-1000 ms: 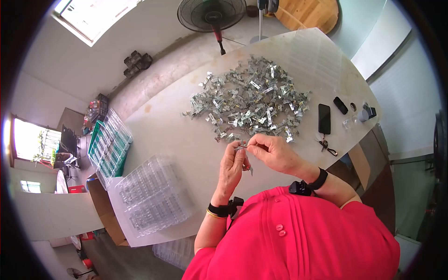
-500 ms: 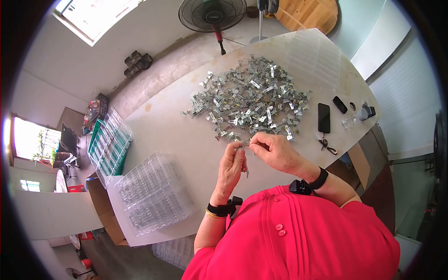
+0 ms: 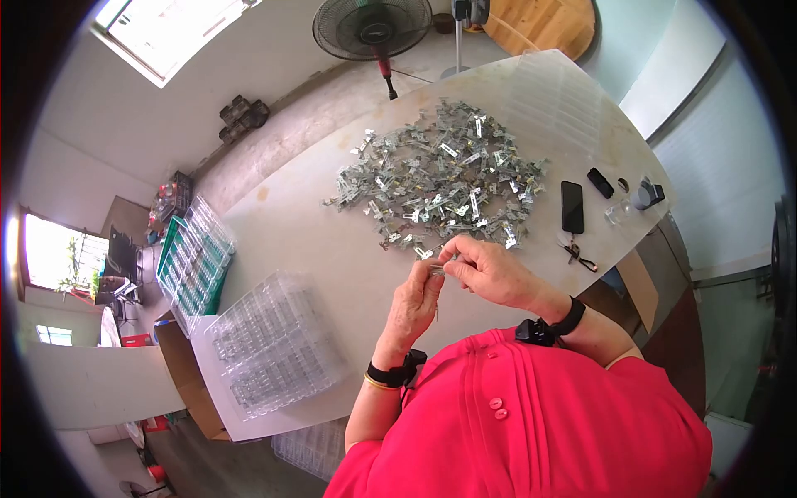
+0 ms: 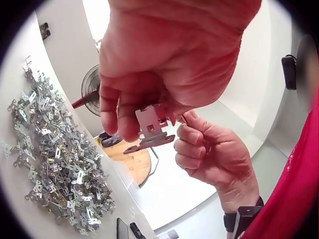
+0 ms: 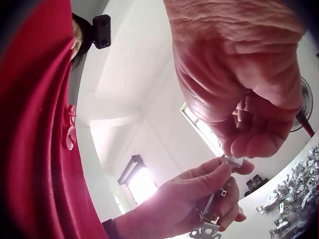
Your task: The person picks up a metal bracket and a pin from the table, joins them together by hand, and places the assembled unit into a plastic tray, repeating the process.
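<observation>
My left hand (image 3: 414, 300) grips a small metal bracket (image 4: 151, 124) with slots and a flat holed plate along one edge. In the right wrist view the bracket's holed end (image 5: 205, 230) hangs below the left fingers, while the left thumb and forefinger pinch a small silver metal piece (image 5: 234, 162). My right hand (image 3: 491, 272) meets the left fingertips, its thumb and forefinger pinching at the same small piece, mostly covered by the fingers. Just beyond both hands lies a wide heap of similar metal brackets (image 3: 448, 178).
Clear plastic trays (image 3: 274, 344) are stacked at the table's left, with a green tray (image 3: 172, 241) behind. A phone (image 3: 572, 207), a black device (image 3: 600, 183) and keys (image 3: 579, 256) lie to the right. Clear sheets (image 3: 560, 100) lie at the far end; a fan (image 3: 374, 33) stands beyond.
The hands have drawn closer together, the left moving slightly right and its fingertips meeting the right's. The bracket end that hung below the left fingers is now mostly hidden in the head view.
</observation>
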The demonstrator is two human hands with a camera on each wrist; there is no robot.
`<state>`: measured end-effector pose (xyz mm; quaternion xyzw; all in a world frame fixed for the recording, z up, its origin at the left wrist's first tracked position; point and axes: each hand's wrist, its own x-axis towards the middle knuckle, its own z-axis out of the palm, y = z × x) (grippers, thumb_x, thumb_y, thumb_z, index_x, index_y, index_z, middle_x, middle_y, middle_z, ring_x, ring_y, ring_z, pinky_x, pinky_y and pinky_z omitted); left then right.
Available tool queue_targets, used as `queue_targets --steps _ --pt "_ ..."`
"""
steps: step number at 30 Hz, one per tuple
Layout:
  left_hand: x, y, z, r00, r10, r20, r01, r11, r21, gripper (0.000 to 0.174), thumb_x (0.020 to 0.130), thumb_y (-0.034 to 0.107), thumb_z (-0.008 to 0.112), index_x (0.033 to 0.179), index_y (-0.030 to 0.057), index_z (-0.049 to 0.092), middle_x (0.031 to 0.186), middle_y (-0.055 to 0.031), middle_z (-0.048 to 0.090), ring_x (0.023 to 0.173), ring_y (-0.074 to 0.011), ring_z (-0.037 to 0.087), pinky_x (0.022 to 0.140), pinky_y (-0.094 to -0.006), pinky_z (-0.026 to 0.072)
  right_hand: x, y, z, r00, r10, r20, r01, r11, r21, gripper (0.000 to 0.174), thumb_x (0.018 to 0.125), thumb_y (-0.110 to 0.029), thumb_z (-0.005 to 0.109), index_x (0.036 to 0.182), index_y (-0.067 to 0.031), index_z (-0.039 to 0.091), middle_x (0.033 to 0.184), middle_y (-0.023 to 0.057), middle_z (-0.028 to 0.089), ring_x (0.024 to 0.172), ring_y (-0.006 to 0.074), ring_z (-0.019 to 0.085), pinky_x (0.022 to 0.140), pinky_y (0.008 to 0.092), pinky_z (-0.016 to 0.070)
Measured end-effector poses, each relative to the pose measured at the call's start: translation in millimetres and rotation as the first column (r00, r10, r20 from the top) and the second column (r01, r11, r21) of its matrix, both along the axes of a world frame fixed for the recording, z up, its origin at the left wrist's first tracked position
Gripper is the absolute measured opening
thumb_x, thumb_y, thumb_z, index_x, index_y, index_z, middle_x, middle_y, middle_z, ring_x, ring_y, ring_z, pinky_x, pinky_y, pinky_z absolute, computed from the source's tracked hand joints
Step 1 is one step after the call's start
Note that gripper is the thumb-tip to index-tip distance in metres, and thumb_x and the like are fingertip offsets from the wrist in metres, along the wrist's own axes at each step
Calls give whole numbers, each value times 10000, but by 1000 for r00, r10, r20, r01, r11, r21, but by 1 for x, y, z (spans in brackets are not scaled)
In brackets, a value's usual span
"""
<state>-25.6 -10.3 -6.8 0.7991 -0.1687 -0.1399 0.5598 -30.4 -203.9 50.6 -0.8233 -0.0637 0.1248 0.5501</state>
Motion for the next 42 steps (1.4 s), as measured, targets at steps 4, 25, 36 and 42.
queue_targets --steps 4,25,36,42 --pt "0 -5 0 994 31 108 -37 998 54 208 1001 159 544 1175 54 503 792 -155 622 678 -337 613 618 -408 478 -1 -3 -5 999 11 35 -11 1000 6 191 941 -170 597 1086 -45 598 763 139 664 682 260 655 631 367 493" --pt "18 -20 -16 937 -14 -350 -124 921 -369 160 1039 209 511 1113 67 515 748 -16 570 667 -114 566 595 -252 446 25 -31 -18 981 -189 52 179 972 150 123 959 -168 630 992 -50 625 684 49 576 598 112 506 565 294 435" --pt "23 -19 -11 927 -53 -372 -143 867 -478 213 1052 261 492 1112 60 531 781 4 569 704 -89 566 673 -251 479 22 -24 -19 990 -108 87 107 994 13 116 947 -157 614 1008 -60 631 720 119 634 604 210 597 579 346 463" --pt "21 -10 -13 930 -47 -363 -136 876 -462 164 1048 220 503 1121 73 509 786 13 556 696 -75 545 631 -222 455 19 -18 -20 983 -93 157 102 994 -49 121 941 -157 613 996 -50 631 753 152 656 662 283 649 598 375 482"
